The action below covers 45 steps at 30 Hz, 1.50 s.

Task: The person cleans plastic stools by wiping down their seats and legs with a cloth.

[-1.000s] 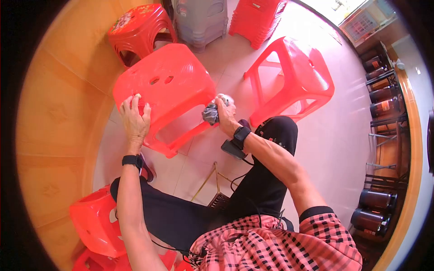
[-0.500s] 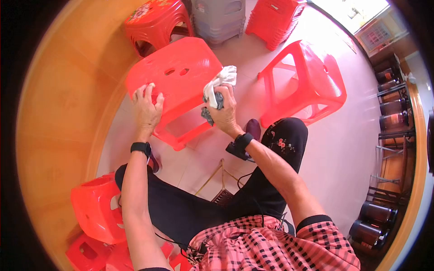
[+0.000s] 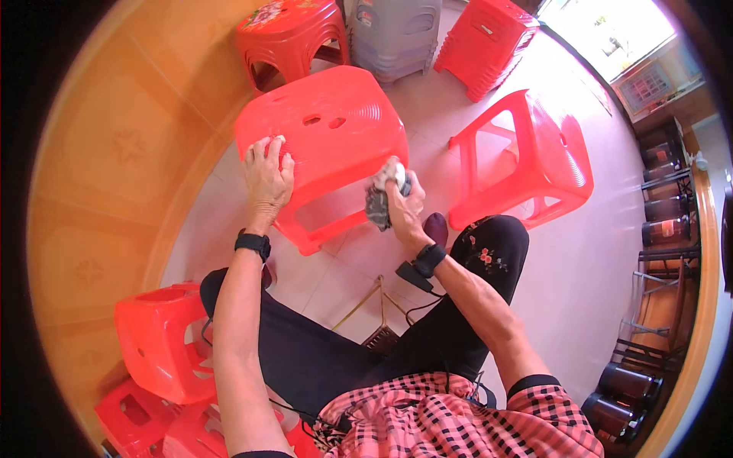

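A red plastic stool (image 3: 336,145) stands upright in front of me, two oval holes in its seat. My left hand (image 3: 267,179) rests on the seat's near left part, fingers spread over its edge and thumb apart. Just off the stool's near right corner, my right hand (image 3: 406,202) is closed around a bunched cloth (image 3: 378,204), white at the top and dark grey below. The cloth looks slightly blurred. Whether it touches the stool's side, I cannot tell.
A second red stool (image 3: 527,164) stands at right. Behind are a patterned red stool (image 3: 286,34), a grey stool stack (image 3: 393,38) and a red stack (image 3: 486,46). More red stools (image 3: 164,343) lie lower left, beside an orange wall (image 3: 107,191). Dark canisters (image 3: 664,229) line the right.
My right hand has drawn the cloth off the seat's right edge, down and towards me. My left hand stays on the seat. The whole view has shifted slightly.
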### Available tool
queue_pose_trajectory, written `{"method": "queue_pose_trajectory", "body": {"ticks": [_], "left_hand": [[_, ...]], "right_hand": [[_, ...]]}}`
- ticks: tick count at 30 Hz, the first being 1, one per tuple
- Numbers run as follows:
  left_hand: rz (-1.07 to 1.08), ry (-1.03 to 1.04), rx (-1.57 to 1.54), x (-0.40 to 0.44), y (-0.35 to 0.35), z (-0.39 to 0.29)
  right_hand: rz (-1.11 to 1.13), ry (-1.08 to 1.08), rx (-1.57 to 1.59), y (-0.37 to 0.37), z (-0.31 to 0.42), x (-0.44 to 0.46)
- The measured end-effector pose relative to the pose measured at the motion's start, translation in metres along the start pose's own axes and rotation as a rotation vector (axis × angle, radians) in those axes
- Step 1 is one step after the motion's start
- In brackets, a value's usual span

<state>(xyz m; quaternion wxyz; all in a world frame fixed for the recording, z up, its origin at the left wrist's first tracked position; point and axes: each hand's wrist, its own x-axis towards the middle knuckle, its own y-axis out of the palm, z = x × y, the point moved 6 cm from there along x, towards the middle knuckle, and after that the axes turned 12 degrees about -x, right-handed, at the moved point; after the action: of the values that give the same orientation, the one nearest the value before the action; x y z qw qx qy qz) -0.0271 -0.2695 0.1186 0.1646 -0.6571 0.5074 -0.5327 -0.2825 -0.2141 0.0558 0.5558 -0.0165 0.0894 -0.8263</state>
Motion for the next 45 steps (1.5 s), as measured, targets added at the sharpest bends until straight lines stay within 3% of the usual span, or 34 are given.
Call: {"method": "queue_pose_trajectory", "body": {"ticks": [4,8,10,12,14,15,18,19,21,23,27,31,32,34,36,40,42,43,45], "left_hand": [[-0.054,0.052,-0.043,-0.001,0.001,0.001],[-0.064,0.052,-0.056,-0.001,0.001,-0.001],[-0.054,0.057,-0.054,-0.001,0.002,0.001],[-0.057,0.064,-0.053,0.001,0.002,0.004],[-0.082,0.075,-0.095,0.0,0.005,0.005],[-0.081,0.08,-0.106,-0.001,0.004,0.003],[-0.077,0.062,-0.097,0.0,0.0,-0.002],[-0.056,0.042,-0.084,0.0,-0.001,-0.003],[-0.039,0.027,-0.068,0.001,-0.002,-0.001],[-0.054,0.042,-0.08,-0.001,0.003,0.003],[-0.051,0.046,-0.06,-0.001,0.006,0.005],[-0.045,0.045,-0.05,-0.001,0.006,0.006],[-0.05,0.047,-0.053,-0.001,0.007,0.006],[-0.047,0.061,-0.05,-0.002,0.008,0.007],[-0.046,0.078,-0.048,-0.001,0.008,0.007],[-0.046,0.069,-0.068,-0.003,0.009,0.007],[-0.05,0.07,-0.052,0.001,0.005,0.007],[-0.039,0.052,-0.061,0.001,0.004,0.006],[-0.017,0.032,-0.079,-0.004,0.007,0.007]], "right_hand": [[-0.067,-0.108,0.004,0.039,-0.004,0.002],[0.223,-0.256,-0.106,0.105,0.009,-0.056],[0.186,-0.448,-0.307,0.131,0.026,-0.078],[0.123,-0.423,-0.289,0.134,0.027,-0.084],[0.215,-0.374,-0.189,0.132,0.02,-0.08],[0.378,-0.202,-0.077,0.132,0.012,-0.073],[0.332,-0.072,0.144,0.096,0.02,-0.051],[0.288,-0.001,0.241,0.084,0.02,-0.042],[0.145,-0.085,0.13,0.049,0.007,-0.009],[0.073,0.12,0.251,0.006,0.015,0.013],[-0.072,0.157,0.303,-0.056,-0.027,0.074],[-0.237,0.178,0.232,-0.053,-0.041,0.074],[-0.239,0.185,0.232,-0.048,-0.043,0.069],[-0.003,0.016,0.212,-0.021,-0.007,0.047],[-0.034,-0.036,0.253,-0.018,-0.017,0.048],[0.021,0.103,-0.016,-0.034,-0.056,0.051],[0.254,0.477,0.514,-0.027,-0.081,0.036],[0.261,0.479,0.509,-0.024,-0.084,0.039],[0.04,0.387,0.303,-0.036,-0.084,0.045]]}}
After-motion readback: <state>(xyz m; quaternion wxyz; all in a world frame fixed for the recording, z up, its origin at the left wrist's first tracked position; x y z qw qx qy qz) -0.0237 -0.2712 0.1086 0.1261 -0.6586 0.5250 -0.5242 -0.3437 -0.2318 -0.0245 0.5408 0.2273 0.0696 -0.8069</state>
